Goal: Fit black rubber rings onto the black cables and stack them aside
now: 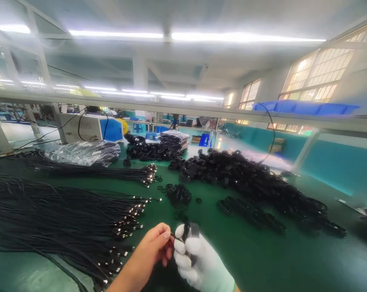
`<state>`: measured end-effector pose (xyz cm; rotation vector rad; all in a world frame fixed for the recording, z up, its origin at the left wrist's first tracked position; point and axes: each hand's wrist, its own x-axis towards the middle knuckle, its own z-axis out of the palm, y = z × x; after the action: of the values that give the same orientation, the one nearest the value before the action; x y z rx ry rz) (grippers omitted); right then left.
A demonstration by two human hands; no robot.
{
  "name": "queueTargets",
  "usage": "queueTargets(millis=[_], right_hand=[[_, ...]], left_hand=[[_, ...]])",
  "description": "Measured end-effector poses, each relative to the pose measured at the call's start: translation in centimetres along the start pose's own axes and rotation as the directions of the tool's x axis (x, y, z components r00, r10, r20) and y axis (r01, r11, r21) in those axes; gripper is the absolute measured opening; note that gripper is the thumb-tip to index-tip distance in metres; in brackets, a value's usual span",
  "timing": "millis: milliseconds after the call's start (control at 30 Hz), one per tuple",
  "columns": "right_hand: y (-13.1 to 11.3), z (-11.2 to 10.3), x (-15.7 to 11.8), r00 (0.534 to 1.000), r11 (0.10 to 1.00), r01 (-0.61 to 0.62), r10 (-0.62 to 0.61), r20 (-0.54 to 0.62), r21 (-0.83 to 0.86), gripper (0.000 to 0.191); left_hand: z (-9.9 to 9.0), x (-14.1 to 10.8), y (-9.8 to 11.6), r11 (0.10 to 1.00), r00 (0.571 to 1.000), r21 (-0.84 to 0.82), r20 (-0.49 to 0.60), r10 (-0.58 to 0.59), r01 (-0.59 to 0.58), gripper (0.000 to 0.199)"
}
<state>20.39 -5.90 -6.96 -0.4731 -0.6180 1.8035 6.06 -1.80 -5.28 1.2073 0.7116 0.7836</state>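
Observation:
My right hand (198, 259), in a white glove, is closed around a coiled black cable (194, 230) whose loops stick out above the thumb. Bare and just beside it, my left hand (153, 251) pinches a thin dark strand at the coil's edge between thumb and forefinger. Whether that strand is the cable's end or a tie is too small to tell. Beyond both hands lies a small heap of black rings (179, 194) on the green tabletop (226, 259). To the left, long black cables (64, 219) are spread with their metal plugs pointing toward my hands.
A second cable bundle (110, 173) lies behind the first, near clear plastic bags (86, 153). A large pile of coiled black cables (238, 174) covers the back right. Farther back are a white-and-blue machine (92, 127) and stacked bagged goods (173, 140). Overhead, a shelf bears blue trays (305, 108).

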Motion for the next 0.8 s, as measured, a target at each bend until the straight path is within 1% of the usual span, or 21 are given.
queueTargets(millis=[33, 67, 100, 133, 167, 200, 233, 267, 300, 367, 433, 467, 533, 600, 667, 733, 800], right_hand=[[0.0, 0.0, -0.2, 0.992, 0.999, -0.046, 0.043, 0.119, 0.02, 0.041], [0.0, -0.1, -0.4, 0.976, 0.998, -0.063, 0.062, 0.207, -0.005, 0.041], [0.0, -0.1, -0.5, 0.963, 0.997, -0.059, 0.068, 0.26, -0.04, 0.04], [0.0, -0.1, -0.5, 0.957, 0.996, -0.05, 0.069, 0.283, -0.073, 0.04], [0.0, 0.0, -0.5, 0.955, 0.994, -0.043, 0.071, 0.289, -0.102, 0.039], [0.0, 0.1, -0.5, 0.958, 0.992, -0.035, 0.068, 0.278, -0.124, 0.039], [-0.1, 0.2, -0.5, 0.962, 0.989, -0.034, 0.072, 0.262, -0.145, 0.037], [-0.2, 0.3, -0.5, 0.966, 0.986, -0.041, 0.08, 0.248, -0.161, 0.036], [-0.3, 0.5, -0.5, 0.967, 0.982, -0.051, 0.093, 0.238, -0.18, 0.034], [-0.6, 0.7, -0.4, 0.972, 0.971, -0.05, 0.102, 0.212, -0.235, 0.031], [-0.9, 0.8, -0.4, 0.982, 0.956, -0.039, 0.091, 0.167, -0.29, 0.03], [-1.1, 0.8, -0.4, 0.988, 0.946, -0.026, 0.072, 0.133, -0.322, 0.029], [-1.5, 0.9, -0.4, 0.999, 0.911, 0.014, 0.003, 0.042, -0.413, 0.031], [-1.8, 1.0, -0.5, 0.995, 0.857, 0.034, -0.077, -0.062, -0.514, 0.036], [-2.0, 1.2, -0.5, 0.984, 0.812, 0.022, -0.119, -0.129, -0.583, 0.039], [-2.1, 1.4, -0.4, 0.988, 0.777, -0.035, -0.068, -0.139, -0.629, 0.043], [-1.9, 1.5, -0.2, 0.989, 0.732, -0.117, 0.021, -0.149, -0.671, 0.053]], left_hand=[[-0.1, -0.7, 0.5, 0.99, 0.999, -0.139, 0.035, 0.006, -0.001, 0.025], [-0.3, -1.4, 1.0, 0.968, 0.996, -0.25, 0.087, 0.019, 0.004, 0.025], [-0.5, -1.9, 1.4, 0.948, 0.988, -0.318, 0.152, 0.033, 0.018, 0.025], [-0.8, -2.2, 1.7, 0.941, 0.974, -0.334, 0.225, 0.033, 0.045, 0.025], [-1.2, -2.4, 1.9, 0.95, 0.955, -0.301, 0.298, 0.011, 0.083, 0.026], [-1.7, -2.3, 2.0, 0.968, 0.932, -0.218, 0.361, -0.035, 0.121, 0.026], [-2.2, -2.1, 2.2, 0.985, 0.912, -0.091, 0.399, -0.1, 0.147, 0.024], [-2.6, -1.8, 2.4, 0.987, 0.9, 0.069, 0.405, -0.161, 0.145, 0.02], [-3.0, -1.4, 2.6, 0.963, 0.899, 0.242, 0.387, -0.206, 0.116, 0.015], [-3.5, -0.8, 3.4, 0.843, 0.907, 0.537, 0.342, -0.246, 0.027, 0.005], [-3.5, -0.8, 4.5, 0.699, 0.91, 0.71, 0.342, -0.234, -0.086, 0.004], [-3.3, -1.0, 5.0, 0.634, 0.91, 0.76, 0.351, -0.222, -0.139, 0.005], [-2.9, -1.4, 5.8, 0.524, 0.916, 0.823, 0.358, -0.179, -0.219, 0.014], [-2.5, -1.7, 6.3, 0.45, 0.94, 0.859, 0.325, -0.107, -0.246, 0.024], [-2.5, -1.7, 6.3, 0.443, 0.962, 0.867, 0.272, -0.033, -0.23, 0.03], [-2.6, -1.4, 6.0, 0.487, 0.97, 0.844, 0.24, 0.029, -0.224, 0.039], [-2.6, -1.1, 5.6, 0.543, 0.971, 0.81, 0.235, 0.047, -0.222, 0.051]])
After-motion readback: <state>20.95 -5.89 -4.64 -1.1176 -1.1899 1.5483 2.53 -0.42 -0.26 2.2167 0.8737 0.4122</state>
